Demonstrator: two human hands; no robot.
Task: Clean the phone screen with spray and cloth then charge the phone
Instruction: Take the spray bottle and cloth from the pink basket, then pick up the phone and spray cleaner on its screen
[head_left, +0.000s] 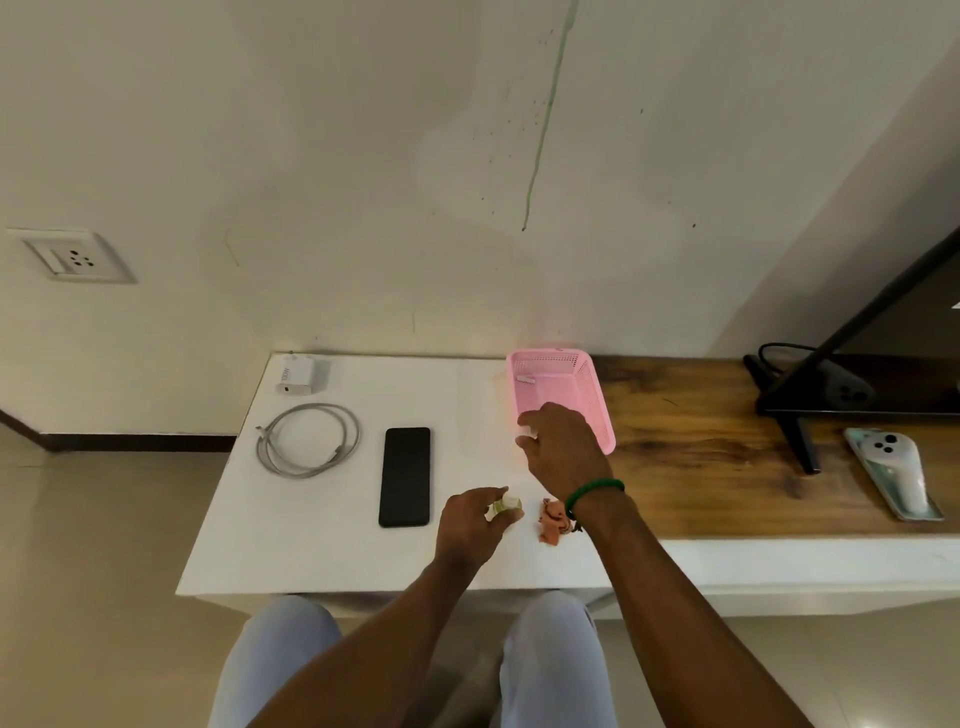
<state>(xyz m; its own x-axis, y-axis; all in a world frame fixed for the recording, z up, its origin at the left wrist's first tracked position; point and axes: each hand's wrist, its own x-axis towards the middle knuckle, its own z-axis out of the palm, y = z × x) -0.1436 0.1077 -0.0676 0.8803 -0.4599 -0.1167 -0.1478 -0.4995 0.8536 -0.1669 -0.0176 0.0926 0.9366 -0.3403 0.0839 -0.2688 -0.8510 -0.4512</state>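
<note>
The left hand (470, 525) has its grip clenched round a small pale spray bottle (508, 505) with a white cap, low over the white worktop (322, 545) and just right of the flat black phone (405, 477), which lies screen up. The right hand (558, 449), grip released and fingers loosely spread, reaches over the near end of the pink perforated plastic basket (582, 379). A crumpled orange cloth (551, 522) lies beside that wrist. A coiled grey cable (309, 440) and a white charger block (295, 374) sit left of the phone.
</note>
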